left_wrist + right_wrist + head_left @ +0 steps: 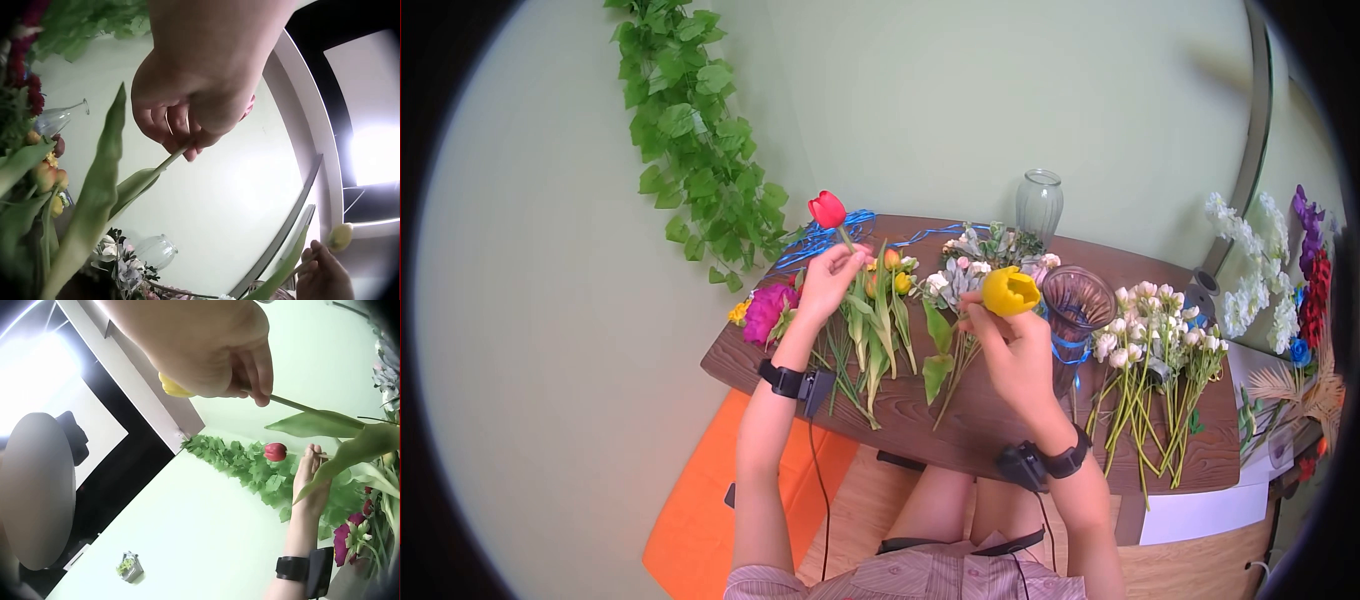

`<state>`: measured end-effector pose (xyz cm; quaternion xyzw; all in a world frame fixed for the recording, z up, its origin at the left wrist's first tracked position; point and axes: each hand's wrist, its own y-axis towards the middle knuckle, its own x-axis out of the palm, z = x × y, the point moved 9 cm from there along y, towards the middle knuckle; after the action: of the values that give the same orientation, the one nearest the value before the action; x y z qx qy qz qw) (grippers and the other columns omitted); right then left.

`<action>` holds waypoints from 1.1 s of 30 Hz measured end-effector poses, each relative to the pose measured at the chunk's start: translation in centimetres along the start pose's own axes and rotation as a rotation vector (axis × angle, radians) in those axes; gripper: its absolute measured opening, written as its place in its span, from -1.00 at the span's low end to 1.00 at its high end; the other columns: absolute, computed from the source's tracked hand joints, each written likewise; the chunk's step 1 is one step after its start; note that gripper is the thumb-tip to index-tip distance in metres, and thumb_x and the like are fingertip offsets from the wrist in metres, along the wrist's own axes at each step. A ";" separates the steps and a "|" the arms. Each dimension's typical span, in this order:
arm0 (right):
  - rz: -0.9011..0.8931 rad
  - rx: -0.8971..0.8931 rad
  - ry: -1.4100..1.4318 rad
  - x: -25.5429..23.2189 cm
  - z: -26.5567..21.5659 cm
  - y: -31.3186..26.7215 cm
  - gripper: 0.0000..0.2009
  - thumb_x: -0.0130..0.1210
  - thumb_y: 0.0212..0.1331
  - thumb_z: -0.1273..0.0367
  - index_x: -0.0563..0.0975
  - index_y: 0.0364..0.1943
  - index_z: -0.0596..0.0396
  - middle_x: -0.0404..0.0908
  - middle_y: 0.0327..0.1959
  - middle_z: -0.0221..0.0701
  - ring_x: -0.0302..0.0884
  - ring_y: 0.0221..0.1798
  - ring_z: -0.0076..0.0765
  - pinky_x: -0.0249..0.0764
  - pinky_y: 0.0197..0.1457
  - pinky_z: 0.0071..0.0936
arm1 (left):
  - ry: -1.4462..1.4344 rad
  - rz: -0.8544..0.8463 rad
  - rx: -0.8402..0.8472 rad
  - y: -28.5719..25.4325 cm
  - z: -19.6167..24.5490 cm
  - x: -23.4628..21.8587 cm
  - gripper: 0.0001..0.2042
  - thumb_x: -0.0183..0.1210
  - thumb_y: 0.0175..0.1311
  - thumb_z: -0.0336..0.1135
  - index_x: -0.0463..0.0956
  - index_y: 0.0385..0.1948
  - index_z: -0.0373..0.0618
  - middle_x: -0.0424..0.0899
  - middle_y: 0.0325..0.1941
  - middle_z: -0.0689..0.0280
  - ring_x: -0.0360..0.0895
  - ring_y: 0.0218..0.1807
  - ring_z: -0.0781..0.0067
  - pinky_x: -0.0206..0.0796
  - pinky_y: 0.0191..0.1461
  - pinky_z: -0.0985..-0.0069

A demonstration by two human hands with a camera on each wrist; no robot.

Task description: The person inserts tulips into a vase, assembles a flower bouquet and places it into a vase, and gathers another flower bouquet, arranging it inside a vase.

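Note:
In the head view my left hand (828, 285) pinches a red tulip (827, 209) by its stem, the bloom standing above the fingers. The left wrist view shows the green stem (169, 160) between thumb and fingers, with long leaves lower down. My right hand (1022, 365) grips a yellow tulip (1010, 291) just under its bloom. Its stem (292, 405) and broad leaves trail from the fingers in the right wrist view. Both flowers are held up over the table (900, 420). Close to the right hand stands a dark glass vase (1084, 290) with a blue ribbon.
Orange and yellow tulips (890, 270) lie between the hands. A magenta flower (771, 312) is at the left, white blooms with green stems (1145, 400) at the right. A clear glass vase (1038, 205) and blue ribbon (825, 240) are at the back.

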<state>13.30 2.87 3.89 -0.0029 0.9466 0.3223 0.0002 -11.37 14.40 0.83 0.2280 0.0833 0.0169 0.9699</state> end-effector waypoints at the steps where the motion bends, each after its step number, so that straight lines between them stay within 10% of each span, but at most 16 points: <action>1: -0.016 -0.025 -0.063 -0.1 -0.9 0.0 -0.85 -0.03 0.09 0.54 0.48 -0.26 0.30 0.56 -0.35 -0.32 0.55 -0.35 -0.48 0.46 -0.24 -0.58 | -0.011 -0.051 0.009 -0.2 -0.2 0.6 -0.81 0.03 0.21 -0.37 0.45 -0.23 -0.28 0.58 -0.24 0.27 0.51 -0.21 0.58 0.30 -0.11 0.63; 14: 0.211 -0.077 0.081 -7.9 -8.1 1.0 -0.85 -0.03 0.14 0.50 0.45 -0.25 0.32 0.54 -0.32 -0.32 0.52 -0.41 -0.52 0.47 -0.31 -0.62 | -0.270 0.260 0.309 -1.3 10.4 -1.8 -0.79 0.03 0.22 -0.32 0.42 -0.23 -0.27 0.52 -0.29 0.29 0.49 -0.26 0.55 0.33 -0.27 0.66; 24: 0.594 -0.376 -0.026 -20.2 -14.6 1.9 -0.73 -0.03 0.19 0.30 0.44 -0.22 0.29 0.51 -0.43 -0.34 0.47 -0.44 -0.56 0.42 -0.29 -0.66 | -0.439 0.065 0.473 -0.7 20.2 6.1 -0.77 0.04 0.22 -0.29 0.39 -0.19 -0.22 0.48 -0.26 0.34 0.47 -0.21 0.55 0.30 -0.29 0.68; 33: 0.657 -0.355 -0.134 -22.9 -14.1 2.3 -0.73 0.00 0.18 0.29 0.47 -0.26 0.30 0.49 -0.47 -0.36 0.48 -0.44 -0.55 0.45 -0.30 -0.63 | -0.342 -0.162 0.485 0.5 20.4 15.2 -0.82 0.03 0.22 -0.31 0.45 -0.27 -0.24 0.53 -0.32 0.31 0.51 -0.24 0.53 0.31 -0.28 0.67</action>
<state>36.23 -3.80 16.46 0.3220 0.8243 0.4638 -0.0420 7.09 6.92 16.69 0.4449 -0.0617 -0.1196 0.8854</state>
